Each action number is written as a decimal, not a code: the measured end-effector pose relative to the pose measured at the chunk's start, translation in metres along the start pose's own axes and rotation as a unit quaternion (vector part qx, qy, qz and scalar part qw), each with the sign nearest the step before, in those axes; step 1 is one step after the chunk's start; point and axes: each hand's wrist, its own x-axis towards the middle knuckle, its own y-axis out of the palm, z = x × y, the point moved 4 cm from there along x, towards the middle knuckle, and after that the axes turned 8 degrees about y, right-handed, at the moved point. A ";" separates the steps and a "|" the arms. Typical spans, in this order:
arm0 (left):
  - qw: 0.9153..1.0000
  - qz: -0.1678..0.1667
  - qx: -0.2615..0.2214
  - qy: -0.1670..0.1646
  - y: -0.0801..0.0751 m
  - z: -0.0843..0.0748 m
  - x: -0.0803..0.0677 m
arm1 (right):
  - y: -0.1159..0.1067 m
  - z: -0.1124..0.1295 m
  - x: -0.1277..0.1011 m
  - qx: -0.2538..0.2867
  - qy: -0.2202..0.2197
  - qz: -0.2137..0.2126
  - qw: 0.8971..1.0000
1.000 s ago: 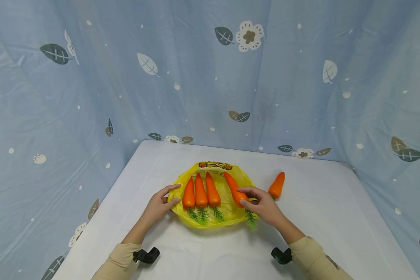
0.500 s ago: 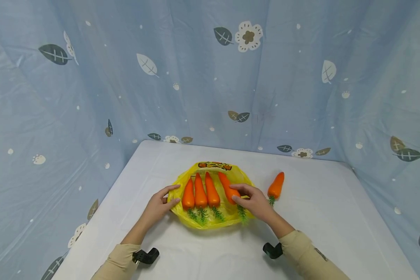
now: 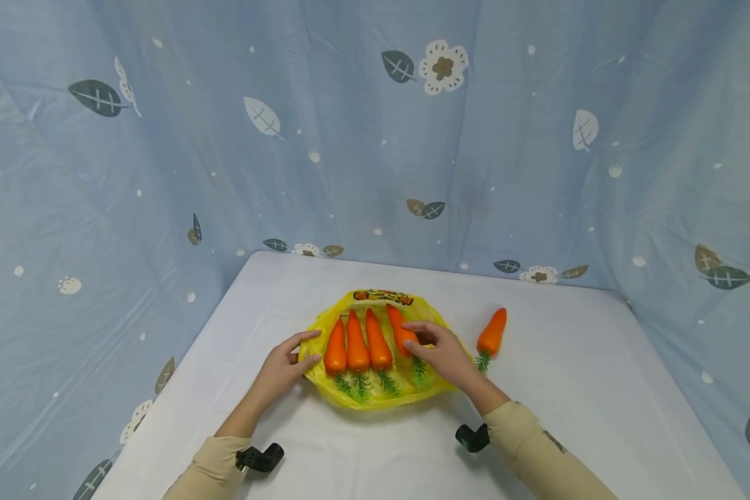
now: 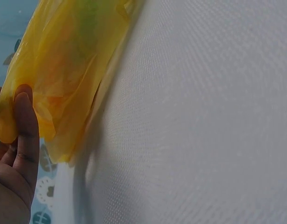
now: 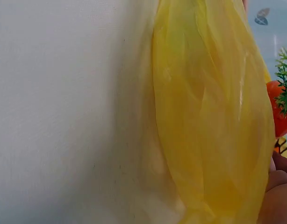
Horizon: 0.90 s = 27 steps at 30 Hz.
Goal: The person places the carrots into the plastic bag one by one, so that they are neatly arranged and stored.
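A yellow plastic bag (image 3: 430,314) lies spread out with its mouth wide, mid-table. My left hand (image 3: 281,364) pinches its left edge; in the left wrist view the thumb (image 4: 26,119) presses on the yellow film. Inside the bag, three orange carrots with green tops, the middle one (image 3: 357,347) among them, lie side by side, tips away from me. To their right, my right hand (image 3: 442,355) holds a fourth carrot (image 3: 397,328) by its thick end, tip leaning left. In the right wrist view the bag's side (image 5: 213,116) hides most of that hand.
One more carrot (image 3: 492,333) lies on the white table (image 3: 562,361) to the right of the bag, green top toward me. A blue patterned curtain (image 3: 325,173) hangs behind the table and along its sides. Each forearm wears a black wrist camera, the left one (image 3: 261,458) near the table's front.
My right hand has shifted left with the carrot, bringing it close beside the row of three. The left hand has kept its place on the bag's edge.
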 end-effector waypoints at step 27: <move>1.000 -0.001 -0.007 0.001 0.000 0.000 -0.001 | 0.018 -0.013 0.005 -0.068 0.010 0.017 0.998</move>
